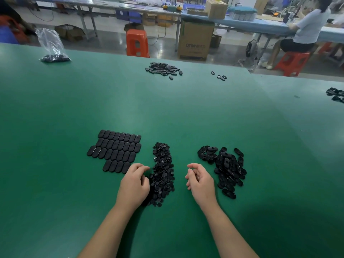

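Carefully pinch one piece off the small black parts pile (163,170); left grip (135,181) curls there, hold unseen; right grip (200,180) loose, empty.

Two bare forearms, slim and smooth, end in a bare left hand (135,183) and a bare right hand (200,183).

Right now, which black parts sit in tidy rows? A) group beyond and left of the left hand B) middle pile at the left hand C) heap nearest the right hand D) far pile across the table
A: the flat oval pieces lie in neat rows beyond and left of the left hand, while the middle pile and the right-side heap are loose.
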Available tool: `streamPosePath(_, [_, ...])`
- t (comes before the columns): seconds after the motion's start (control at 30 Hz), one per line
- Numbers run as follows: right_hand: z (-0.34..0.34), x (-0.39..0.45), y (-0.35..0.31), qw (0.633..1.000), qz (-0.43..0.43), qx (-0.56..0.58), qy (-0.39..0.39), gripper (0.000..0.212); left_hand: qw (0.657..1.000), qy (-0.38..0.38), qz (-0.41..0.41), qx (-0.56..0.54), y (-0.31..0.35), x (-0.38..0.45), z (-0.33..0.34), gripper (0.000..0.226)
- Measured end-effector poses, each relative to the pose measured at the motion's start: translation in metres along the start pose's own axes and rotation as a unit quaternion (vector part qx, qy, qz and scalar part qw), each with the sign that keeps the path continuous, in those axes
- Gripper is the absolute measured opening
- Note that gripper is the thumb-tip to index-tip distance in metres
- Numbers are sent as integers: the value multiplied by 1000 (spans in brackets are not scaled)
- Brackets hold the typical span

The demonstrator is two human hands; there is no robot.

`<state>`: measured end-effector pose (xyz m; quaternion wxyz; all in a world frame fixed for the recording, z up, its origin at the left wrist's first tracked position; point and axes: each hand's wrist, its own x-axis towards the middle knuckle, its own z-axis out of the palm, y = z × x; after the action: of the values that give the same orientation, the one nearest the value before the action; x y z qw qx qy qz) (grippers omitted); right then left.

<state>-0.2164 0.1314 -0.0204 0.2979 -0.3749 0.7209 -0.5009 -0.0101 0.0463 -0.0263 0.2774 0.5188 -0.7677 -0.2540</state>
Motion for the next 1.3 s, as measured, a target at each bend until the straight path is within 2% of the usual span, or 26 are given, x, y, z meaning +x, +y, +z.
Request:
streamPosePath(0.2, [2, 0, -1, 999, -3, -35, -8, 17, 1000, 22, 9, 6, -2, 2, 2, 22])
streamPosePath(0.37, [0, 13, -6, 989, -27, -145, -11, 15, 999, 37, 12, 15, -1, 4, 5, 15])
streamPosePath(0.47, [-12, 30, -14, 967, -49, -250, 22, 25, 999, 39, 15, 13, -3, 4, 5, 14])
streamPosePath(0.57, [-27, 49, -21, 935, -34, -350, 40, 34, 999, 40, 13, 18, -3, 4, 5, 14])
streamPosePath(0.67, [-38, 66, -23, 896, -10, -444, -7, 37, 999, 39, 14, 22, -3, 5, 6, 13])
streamPosePath(0.8, [-43, 75, -22, 862, -8, -504, -54, 26, 999, 39, 15, 21, -3, 5, 5, 13])
streamPosePath(1.03, [-49, 75, -20, 892, -24, -451, -29, 30, 999, 40, 17, 19, -3, 5, 6, 12])
streamPosePath(1.3, [-54, 68, -31, 935, -36, -351, 26, 24, 999, 39, 15, 18, -3, 5, 5, 13])
